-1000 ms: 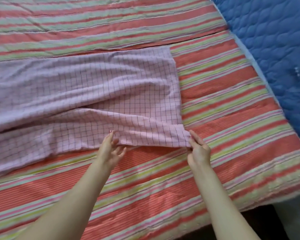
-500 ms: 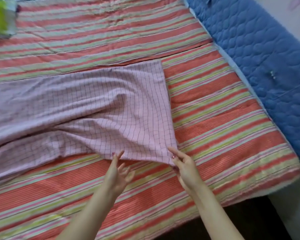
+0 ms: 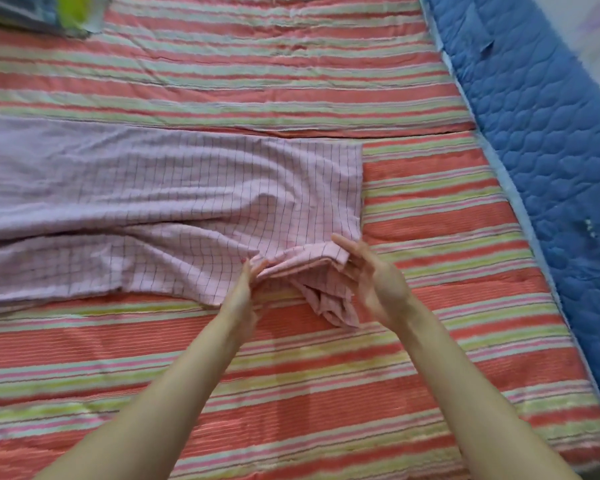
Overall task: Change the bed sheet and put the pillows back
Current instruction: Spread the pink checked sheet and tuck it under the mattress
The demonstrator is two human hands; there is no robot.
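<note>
A folded pink checked sheet (image 3: pixel 174 206) lies across the bed, on top of a red, green and pink striped cover (image 3: pixel 291 368). Its near right corner is bunched and lifted off the cover, with a loose fold hanging below it. My left hand (image 3: pixel 246 289) pinches the bunched near edge from the left. My right hand (image 3: pixel 371 275) holds the corner from the right, palm turned towards me, fingers behind the cloth. No pillow shows in full.
A blue quilted mattress pad (image 3: pixel 548 140) runs along the right side of the bed. At the far left corner lies a pile of grey and bright green fabric (image 3: pixel 49 12). The bed's near edge falls away at the bottom right.
Both hands have gathered the sheet's near right corner and raised it, so the flat edge is now bunched between them. The view has shifted nearer and to the left.
</note>
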